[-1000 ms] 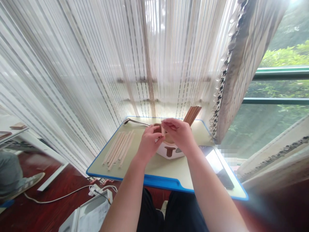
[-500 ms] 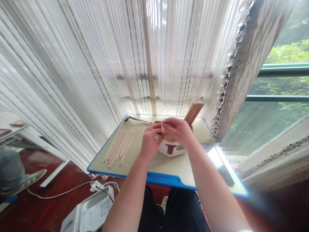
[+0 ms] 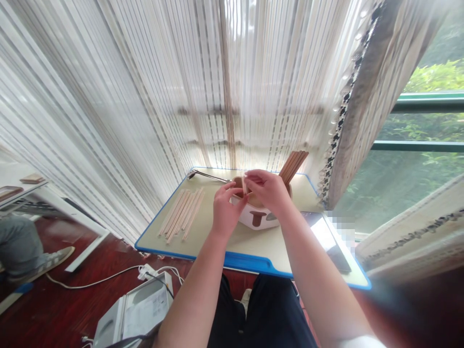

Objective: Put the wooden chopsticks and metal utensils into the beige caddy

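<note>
Striped curtain (image 3: 163,72), sheer, across the background; window (image 3: 427,123) with greenery at right. Table (image 3: 250,244), cream top, blue rim.

Stick (image 3: 244,182), one, pale, thin, slightly blurred: roughly upright between both hands, at the pot's mouth. Left hand (image 3: 227,205): thumb and fingertips pinched on its lower part. Right hand (image 3: 270,187): fingertips pinched near its upper end, remaining fingers curled.

Pot (image 3: 247,217), white wall, brown inside, brown handle (image 3: 258,219) facing the wearer; partly hidden by the hands. Brown sticks (image 3: 294,163), a bundle, slanting up beyond the right hand; lower ends hidden. Pale sticks (image 3: 181,212), loose side-by-side group, lying on the table left of the left hand. Tongs (image 3: 210,176), metal, at the table's far left, reaching to the pot. Tablet (image 3: 328,241), dark, glossy, flat beside the right forearm.

Floor, left: box (image 3: 108,319) with papers; plug (image 3: 147,271) with cable; another person's shoe (image 3: 58,258).
</note>
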Action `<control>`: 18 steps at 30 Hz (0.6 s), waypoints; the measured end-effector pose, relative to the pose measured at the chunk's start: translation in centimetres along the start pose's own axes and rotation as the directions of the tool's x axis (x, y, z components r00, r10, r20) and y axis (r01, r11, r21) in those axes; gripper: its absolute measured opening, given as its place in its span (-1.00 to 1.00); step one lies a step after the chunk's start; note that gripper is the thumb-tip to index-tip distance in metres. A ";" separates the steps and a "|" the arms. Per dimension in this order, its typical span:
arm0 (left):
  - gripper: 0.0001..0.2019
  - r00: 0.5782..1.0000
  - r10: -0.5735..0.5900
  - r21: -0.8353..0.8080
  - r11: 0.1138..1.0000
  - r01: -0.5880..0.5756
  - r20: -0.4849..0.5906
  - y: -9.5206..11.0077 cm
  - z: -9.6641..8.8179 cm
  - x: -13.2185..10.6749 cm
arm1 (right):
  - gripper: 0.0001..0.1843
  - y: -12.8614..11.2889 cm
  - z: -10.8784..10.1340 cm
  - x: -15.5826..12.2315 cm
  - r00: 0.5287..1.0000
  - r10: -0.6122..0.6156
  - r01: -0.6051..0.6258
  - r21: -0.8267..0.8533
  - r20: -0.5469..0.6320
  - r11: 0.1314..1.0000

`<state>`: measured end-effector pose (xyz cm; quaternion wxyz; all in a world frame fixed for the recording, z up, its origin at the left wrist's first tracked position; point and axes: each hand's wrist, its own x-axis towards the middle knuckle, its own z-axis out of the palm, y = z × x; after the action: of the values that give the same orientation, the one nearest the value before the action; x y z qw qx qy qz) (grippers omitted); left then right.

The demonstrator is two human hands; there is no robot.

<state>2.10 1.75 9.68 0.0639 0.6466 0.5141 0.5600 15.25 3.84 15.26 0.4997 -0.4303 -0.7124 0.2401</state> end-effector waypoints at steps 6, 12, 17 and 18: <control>-0.87 0.982 -0.061 -0.012 0.998 0.060 -0.177 -0.7 -1.4 -0.9 | -0.83 -0.5 0.5 -0.5 0.999 -0.026 0.026 -0.008 0.020 1.000; -0.88 0.908 -0.172 0.018 0.981 0.194 -0.382 -4.0 -3.7 -1.8 | -0.79 -0.5 1.0 -0.8 0.999 -0.035 0.035 -0.008 0.004 0.999; -0.85 0.903 -0.151 0.118 0.969 0.215 -0.403 -6.3 -6.0 -3.0 | -0.71 -2.0 1.5 -3.1 0.956 -0.166 0.120 -0.194 -0.241 0.974; -0.85 0.906 -0.135 0.159 0.964 0.214 -0.401 -6.9 -6.5 -3.3 | -0.71 -2.3 2.1 -3.9 0.919 -0.226 0.157 -0.226 -0.323 0.961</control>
<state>-6.63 -0.72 5.34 -0.0537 0.4775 0.6261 0.6141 12.99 -0.52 14.30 0.5933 -0.4406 -0.6725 0.0396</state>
